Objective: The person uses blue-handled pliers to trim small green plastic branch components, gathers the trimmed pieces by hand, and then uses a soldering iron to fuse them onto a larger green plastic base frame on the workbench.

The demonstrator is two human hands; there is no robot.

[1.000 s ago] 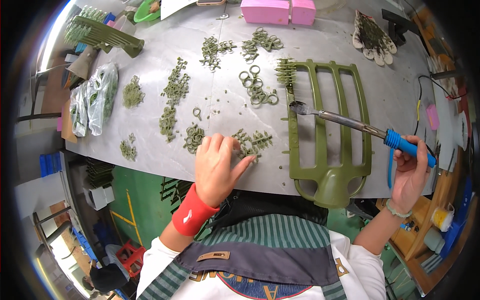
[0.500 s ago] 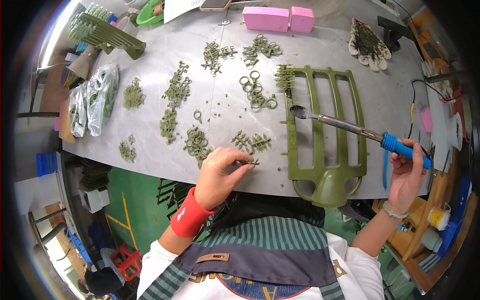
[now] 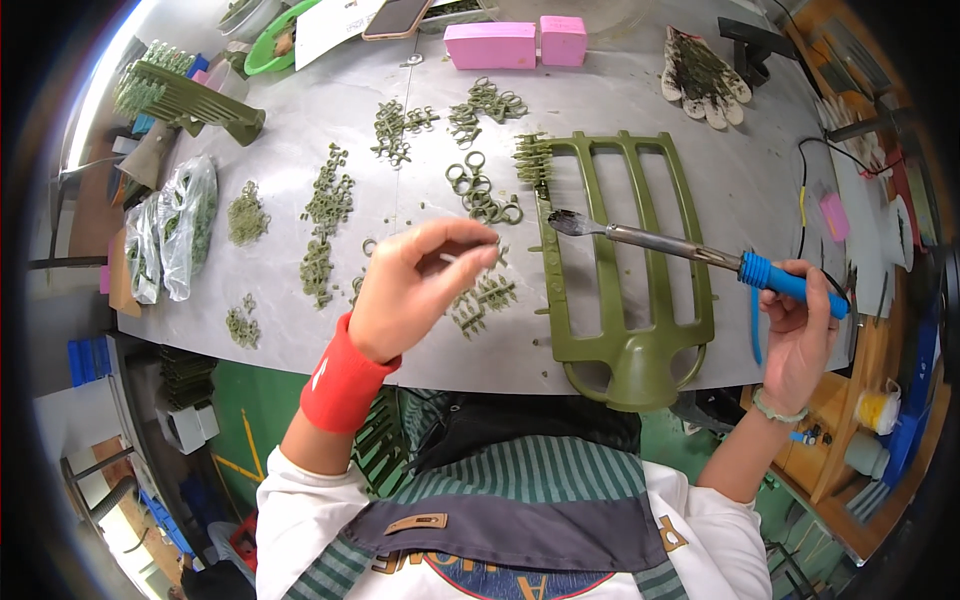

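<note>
My right hand (image 3: 800,325) grips the blue handle of a soldering iron (image 3: 680,246) with a metal shaft and a dark, spoon-shaped tip. The tip hovers by the left bar of an olive-green plastic frame (image 3: 648,240), which has long slots and a wide neck toward me. A row of small green sprig-like pieces (image 3: 533,160) lines the bar's far end. My left hand (image 3: 415,285), with a red wristband, is raised over the table, thumb and forefinger nearly together; what they pinch, if anything, is too small to make out. Close by lie green sprig-like pieces (image 3: 484,303).
Green rings (image 3: 480,190) and several heaps of small green parts (image 3: 330,190) are spread on the grey table. Clear bags (image 3: 188,225) and another green frame (image 3: 200,100) stand left. Pink blocks (image 3: 490,45), a phone (image 3: 398,18) and a stained glove (image 3: 703,80) lie at the back.
My left hand has lifted off the table and come up and slightly left, away from the sprig-like pieces. The iron stays over the left bar. The whole view has shifted slightly.
</note>
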